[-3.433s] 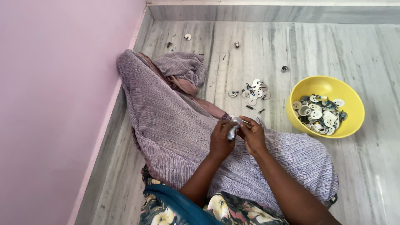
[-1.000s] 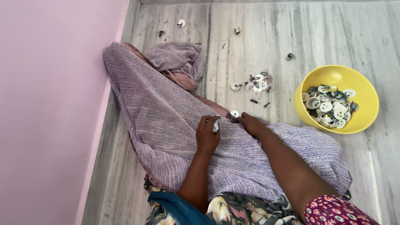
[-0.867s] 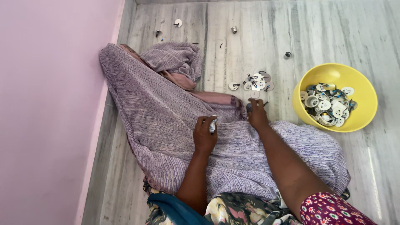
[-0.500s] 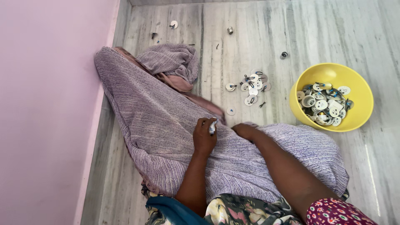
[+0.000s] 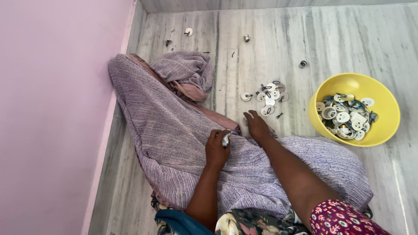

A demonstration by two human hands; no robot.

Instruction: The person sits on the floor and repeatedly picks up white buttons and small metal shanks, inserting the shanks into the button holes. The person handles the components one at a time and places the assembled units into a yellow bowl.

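A purple striped cloth (image 5: pixel 165 130) covers my lap and spreads across the floor toward the wall. My left hand (image 5: pixel 216 148) rests on it, closed around a small white round piece (image 5: pixel 226 139). My right hand (image 5: pixel 257 126) lies at the cloth's far edge with fingers spread on the floor, holding nothing. Just beyond it is a small pile of white round pieces (image 5: pixel 268 95). A yellow bowl (image 5: pixel 383 130) at the right holds several more such pieces.
A pink wall (image 5: pixel 52 109) runs along the left. The grey marble floor (image 5: pixel 261 48) carries a few stray small parts near the back wall, including a metal cap (image 5: pixel 246 38) and a dark one (image 5: pixel 302 64).
My right hand let go of the piece, reached out to the floor near the pile, drew back, and now reaches forward again. The left hand has kept its piece on the cloth.
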